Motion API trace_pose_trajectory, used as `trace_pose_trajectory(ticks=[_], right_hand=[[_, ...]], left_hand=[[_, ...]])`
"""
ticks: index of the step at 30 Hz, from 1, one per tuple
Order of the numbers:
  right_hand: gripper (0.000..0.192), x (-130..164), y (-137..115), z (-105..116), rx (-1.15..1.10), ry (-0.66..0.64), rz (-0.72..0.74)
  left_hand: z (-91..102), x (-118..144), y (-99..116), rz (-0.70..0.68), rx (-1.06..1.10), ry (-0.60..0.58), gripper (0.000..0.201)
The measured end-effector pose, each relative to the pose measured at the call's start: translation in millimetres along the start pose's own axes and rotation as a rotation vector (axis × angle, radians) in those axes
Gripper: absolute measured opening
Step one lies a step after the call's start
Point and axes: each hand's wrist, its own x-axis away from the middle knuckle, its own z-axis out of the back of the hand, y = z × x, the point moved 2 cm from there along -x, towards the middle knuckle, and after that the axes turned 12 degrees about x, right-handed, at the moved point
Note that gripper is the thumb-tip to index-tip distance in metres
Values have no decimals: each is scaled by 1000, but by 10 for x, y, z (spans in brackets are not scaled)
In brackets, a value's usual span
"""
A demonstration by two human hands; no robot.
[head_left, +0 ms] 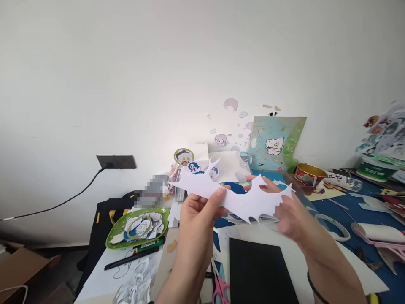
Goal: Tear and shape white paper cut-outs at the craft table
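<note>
A white paper cutout point(202, 184) with a jagged, pointed outline is held up above the desk, its blank side towards me. My left hand point(199, 211) pinches its lower middle edge, thumb in front and fingers behind. At its right end, my right hand point(292, 215) has fingers behind the paper and a thumb, blurred by motion, at the lower edge. Below lie a black rectangular sheet point(262, 270) and pink-handled scissors point(220, 287), partly covered by my left forearm.
To the left, a green tray point(110, 242) holds paper cutouts beside a black pen point(131, 257). A tape roll point(346, 234), red-gold tin point(311, 175) and green-white tub point(376, 169) stand right. An illustrated sheet point(275, 131) leans on the wall. A cable point(57, 207) hangs from the socket.
</note>
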Motion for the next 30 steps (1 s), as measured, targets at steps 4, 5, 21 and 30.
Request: trace_pose_trajectory(ticks=[4,5,21,30], right_hand=[[52,14,-36,-242,-24,123,-103],[44,12,-40,-263,-36,169,-88],[24,78,-23,-158,-164,269,-10],[26,81,-56,-164,-188,275,-24]], left_hand=[[-30,37,-2,20,46,-23,21],[-33,42,4,26,65,-33,20],[-18,143,184,-3,21,-105,22],[-13,157,190,-21,11,-91,20]])
